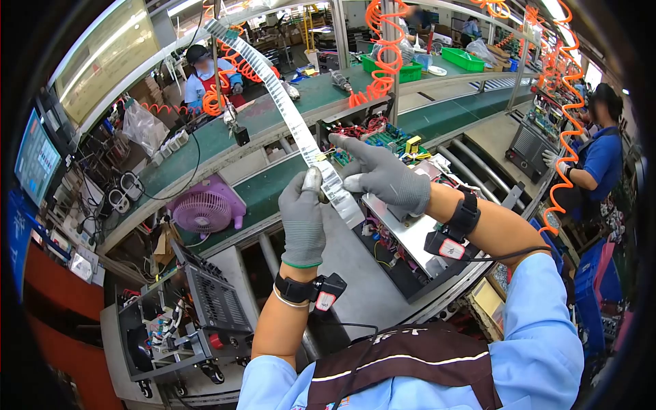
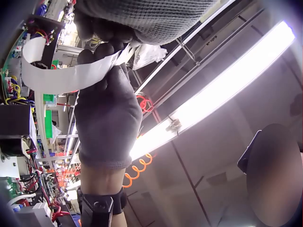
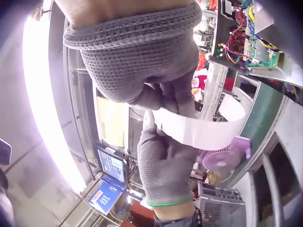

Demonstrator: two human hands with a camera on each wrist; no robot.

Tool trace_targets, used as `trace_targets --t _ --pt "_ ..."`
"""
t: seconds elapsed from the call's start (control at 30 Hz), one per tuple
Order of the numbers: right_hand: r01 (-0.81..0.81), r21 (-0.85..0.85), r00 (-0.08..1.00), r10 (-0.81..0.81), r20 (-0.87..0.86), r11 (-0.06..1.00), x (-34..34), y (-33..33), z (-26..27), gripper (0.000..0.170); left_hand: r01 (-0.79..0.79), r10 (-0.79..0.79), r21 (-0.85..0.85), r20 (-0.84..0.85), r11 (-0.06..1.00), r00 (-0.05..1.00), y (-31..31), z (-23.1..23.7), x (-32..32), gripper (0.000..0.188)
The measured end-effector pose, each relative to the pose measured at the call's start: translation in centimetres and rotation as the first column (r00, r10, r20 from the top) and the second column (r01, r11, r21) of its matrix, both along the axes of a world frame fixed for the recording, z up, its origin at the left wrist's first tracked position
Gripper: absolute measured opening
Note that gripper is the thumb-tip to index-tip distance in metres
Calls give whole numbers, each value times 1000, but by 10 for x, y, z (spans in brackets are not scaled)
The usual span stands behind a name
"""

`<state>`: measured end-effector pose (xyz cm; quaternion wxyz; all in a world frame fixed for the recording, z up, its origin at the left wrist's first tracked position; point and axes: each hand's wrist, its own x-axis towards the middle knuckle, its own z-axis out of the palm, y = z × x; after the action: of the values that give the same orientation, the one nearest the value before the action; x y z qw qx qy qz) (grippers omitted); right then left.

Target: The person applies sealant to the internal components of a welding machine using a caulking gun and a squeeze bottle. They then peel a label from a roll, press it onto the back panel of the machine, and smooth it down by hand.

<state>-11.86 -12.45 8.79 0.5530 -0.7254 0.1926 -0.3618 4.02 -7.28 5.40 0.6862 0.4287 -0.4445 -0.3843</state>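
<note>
A long white strip of printed labels [image 1: 294,123] runs from the upper left down to both hands in the head view. My gloved left hand [image 1: 303,222] grips its lower part, the thumb lying over the printed face. From the right, my gloved right hand [image 1: 396,181] pinches the strip's edge near the left thumb, its index finger stretched out. The right wrist view has the strip's pale back [image 3: 199,132] curving away between the two hands. Overlapping gloves partly hide the right fingertips in both wrist views.
Below the hands lies an opened metal unit [image 1: 410,232] with wiring and a green circuit board [image 1: 386,140]. Another opened unit [image 1: 184,314] stands at left on the roller line. A purple fan [image 1: 205,208] sits beyond it. Orange coiled hoses [image 1: 386,55] hang overhead; a worker [image 1: 601,150] stands at right.
</note>
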Motion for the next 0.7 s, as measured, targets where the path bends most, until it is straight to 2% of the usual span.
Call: trace_targets --t 0.07,0.1,0.17,0.2,0.27,0.3,0.33,0.4,0.5,0.57,0.6,0.67,0.7 --pt "17 126 998 -9 -64 992 -4 6 12 60 -3 3 -3 -23 1000 1000 4 4 -1 23" --pt "16 126 998 -8 -64 992 -3 7 14 60 -4 4 -3 -23 1000 1000 3 4 -1 23" --pt "52 413 997 -28 -65 909 -1 7 17 36 10 -11 -9 -76 1000 997 2 2 0 23" --pt "50 413 998 -25 -66 909 0 6 16 36 8 -8 -10 -77 1000 997 2 2 -1 23" --pt "117 300 972 -48 -230 947 1 8 15 29 -5 4 -11 -90 1000 996 3 2 -2 24" --pt "147 218 969 -95 -229 965 3 14 15 29 -6 5 -11 -91 1000 996 4 2 -2 24" --pt "146 219 969 -94 -230 965 4 14 14 29 -5 4 -17 -73 1000 997 5 2 -2 25" --pt "110 77 968 -89 -235 991 4 14 13 31 -3 2 -20 -55 1000 998 7 3 -3 26" --pt "117 -1 962 -114 -246 993 5 12 11 29 7 -8 -13 -45 1000 999 13 7 -7 27" --pt "117 -14 967 -117 -228 993 5 11 9 27 162 -169 -59 -152 985 974 17 6 -8 34" --pt "116 -26 970 -119 -211 993 5 11 6 25 161 -168 -55 -153 985 974 19 6 -8 34" --pt "109 -23 974 -112 -198 994 7 8 -1 25 162 -155 -32 165 986 974 23 6 -8 35" --pt "105 -26 977 -108 -184 994 7 7 -3 24 189 -184 -48 94 981 978 21 4 -10 35"
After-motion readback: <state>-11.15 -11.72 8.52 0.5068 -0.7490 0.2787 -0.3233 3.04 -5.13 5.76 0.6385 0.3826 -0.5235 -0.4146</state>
